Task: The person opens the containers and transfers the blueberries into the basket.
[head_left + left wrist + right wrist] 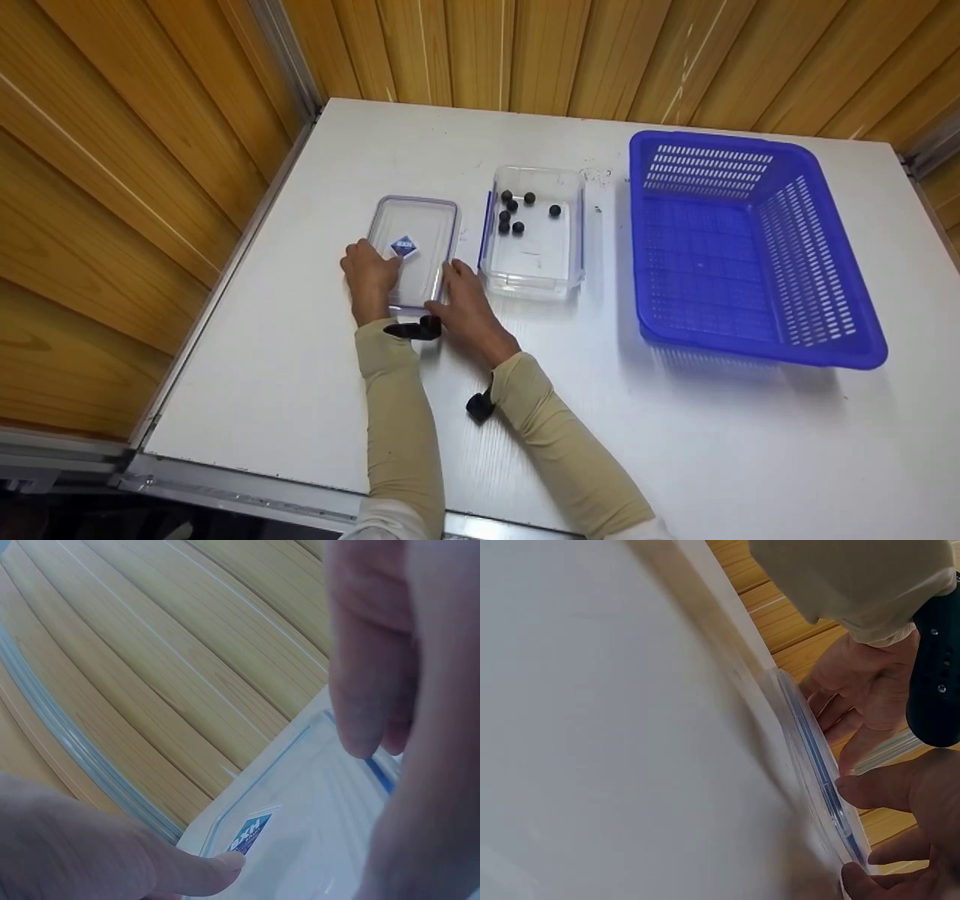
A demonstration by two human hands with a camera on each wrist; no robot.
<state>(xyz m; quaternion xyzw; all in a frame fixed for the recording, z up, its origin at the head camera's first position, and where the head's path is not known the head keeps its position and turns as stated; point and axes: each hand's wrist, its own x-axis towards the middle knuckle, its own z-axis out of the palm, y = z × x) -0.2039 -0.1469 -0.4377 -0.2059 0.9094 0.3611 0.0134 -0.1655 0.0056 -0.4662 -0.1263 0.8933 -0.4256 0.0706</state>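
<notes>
A clear rectangular plastic lid (424,240) with a bluish rim and a blue sticker (403,246) lies to the left on the white table. My left hand (370,277) grips its left side, the thumb reaching over the top close to the sticker. At the near right corner, my right hand (471,311) holds the lid's edge, fingers along the right side and thumb at the front. Both hands also show at the lid (821,765) in the right wrist view. Just right of it stands a clear plastic container (532,285), its top uncovered, with several small black balls (555,211) inside.
A large blue plastic basket (750,352) with slotted walls stands on the right of the white table (262,375). Wood-panelled walls (540,52) border the table at the back and left. A metal edge (240,495) runs along the front.
</notes>
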